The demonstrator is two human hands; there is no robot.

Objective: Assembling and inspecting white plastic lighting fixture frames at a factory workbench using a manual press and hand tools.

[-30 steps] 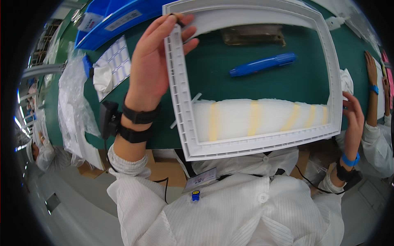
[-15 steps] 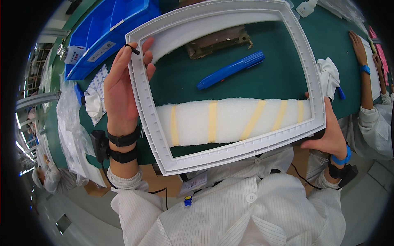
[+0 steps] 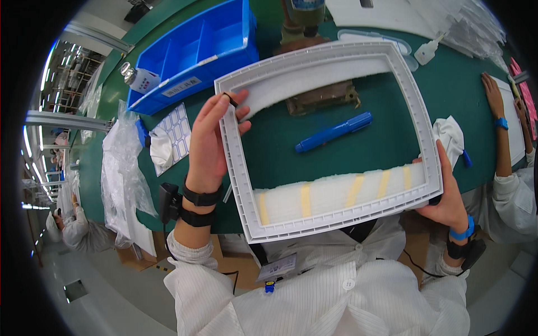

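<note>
I hold up a white rectangular plastic frame [image 3: 234, 168], tilted over the green table. My left hand [image 3: 207, 148] is closed on its left bar, the fingers reaching inside the opening. At those fingertips is a small black piece [image 3: 230, 100] whose kind I cannot make out. My right hand [image 3: 448, 196] grips the lower right corner. Through the opening show a blue marker pen [image 3: 334, 133] on the table, a white foam pad with yellow tape strips [image 3: 330, 196] at the near side, another white pad [image 3: 308, 81] at the far side, and a worn metal block [image 3: 322, 98].
A blue divided bin [image 3: 185, 53] stands far left, with a white bottle [image 3: 140, 78] at it. Clear plastic bags [image 3: 120, 173] lie at the left. A white cloth [image 3: 448, 134] and a small dropper bottle [image 3: 427, 52] are on the right. Another person's hand [image 3: 493, 95] rests farther right.
The view has shifted, so the table things and the frame sit lower and further right in the picture. Both hands keep their hold on the frame.
</note>
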